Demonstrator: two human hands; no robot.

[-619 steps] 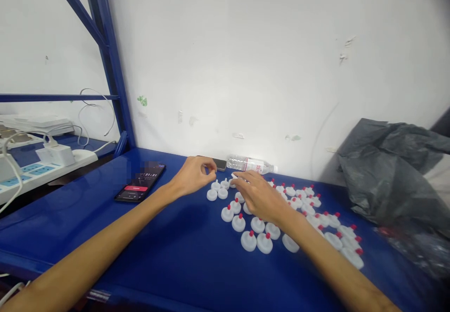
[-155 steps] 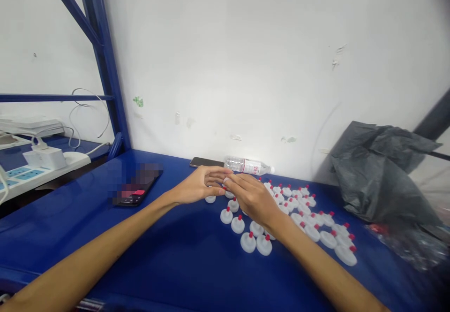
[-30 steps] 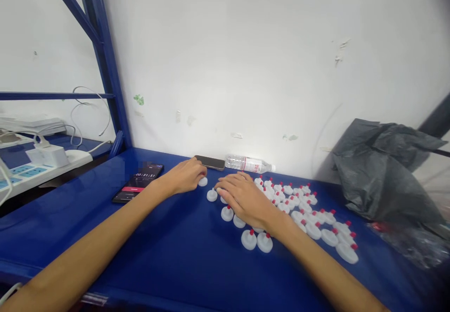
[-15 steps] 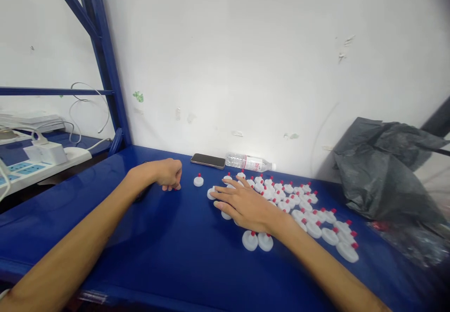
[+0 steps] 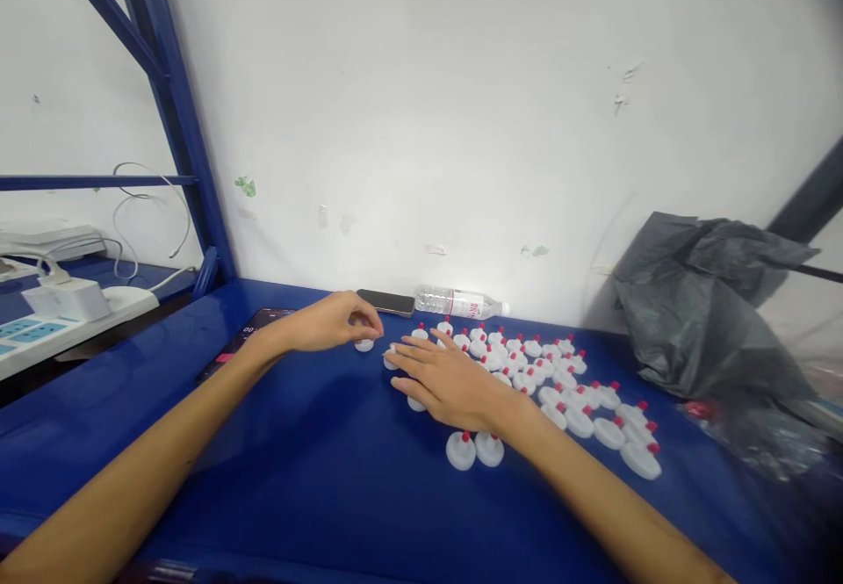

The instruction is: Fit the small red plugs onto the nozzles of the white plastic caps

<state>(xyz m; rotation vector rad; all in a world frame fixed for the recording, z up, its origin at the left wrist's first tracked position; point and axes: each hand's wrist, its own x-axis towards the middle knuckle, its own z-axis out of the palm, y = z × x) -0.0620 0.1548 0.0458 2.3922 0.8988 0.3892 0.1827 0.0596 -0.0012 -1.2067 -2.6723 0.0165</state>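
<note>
1. The left hand (image 5: 339, 319) has its thumb and fingers drawn together at the top of 1 white piece (image 5: 363, 346), which rests on the blue bench (image 5: 316, 479). The fingers hide the top, so I cannot tell whether they grip it or a red tip is there.

2. The right hand (image 5: 454, 380) is spread palm down, fingers apart, over several more white pieces; it does not appear to grasp anything. Another white piece (image 5: 390, 359) lies partly under its fingertips.

3. To the right of the right hand and beyond its fingers stands a loose cluster of round white pieces, most with red tips (image 5: 619, 422) showing. Nearer the person, just below the right wrist, are 2 white pieces (image 5: 461, 452) close together; 1 plainly has a red tip, the other's top is partly covered.

4. By my reading, the red-tipped pieces make up the larger share. How many without tips are left cannot be told, since the right hand covers part of the group.

5. Beyond the left hand lies a dark phone (image 5: 388, 304), and beyond the right hand a clear bottle (image 5: 467, 305) on its side. A second phone (image 5: 227, 357) sits partly behind the left forearm. A grey plastic bag (image 5: 704, 303) lies well to the right of the right hand.
</note>
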